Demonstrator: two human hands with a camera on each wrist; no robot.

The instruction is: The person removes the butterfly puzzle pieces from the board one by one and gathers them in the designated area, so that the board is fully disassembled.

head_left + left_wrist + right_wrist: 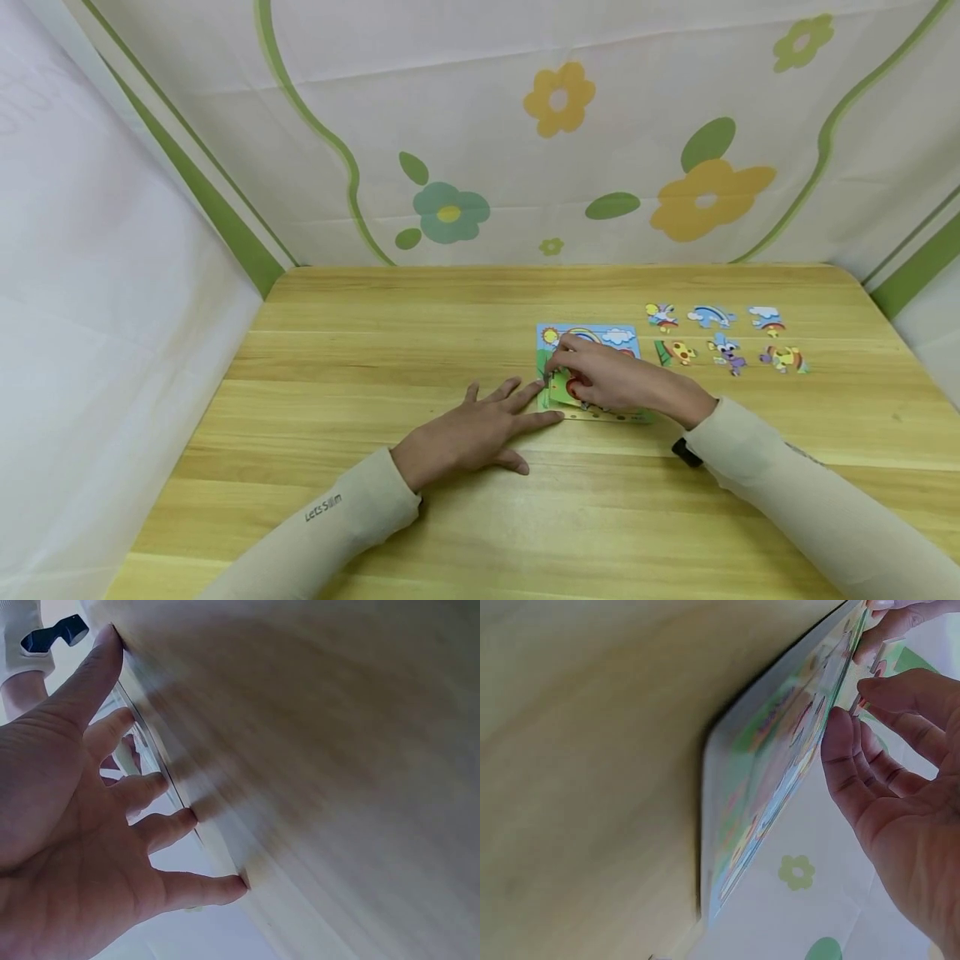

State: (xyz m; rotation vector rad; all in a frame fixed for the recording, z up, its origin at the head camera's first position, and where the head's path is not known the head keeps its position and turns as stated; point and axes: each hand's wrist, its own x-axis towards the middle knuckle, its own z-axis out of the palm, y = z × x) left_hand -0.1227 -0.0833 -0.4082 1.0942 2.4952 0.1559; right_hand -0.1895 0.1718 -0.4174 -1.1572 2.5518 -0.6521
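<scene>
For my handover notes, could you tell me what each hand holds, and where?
Right hand pinches a puzzle piece at its edge over the puzzle board; left hand holds nothing, resting flat.

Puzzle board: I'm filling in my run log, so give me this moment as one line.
left hand flat on table, fingertips at board | right hand pinches piece | seven pieces loose
</scene>
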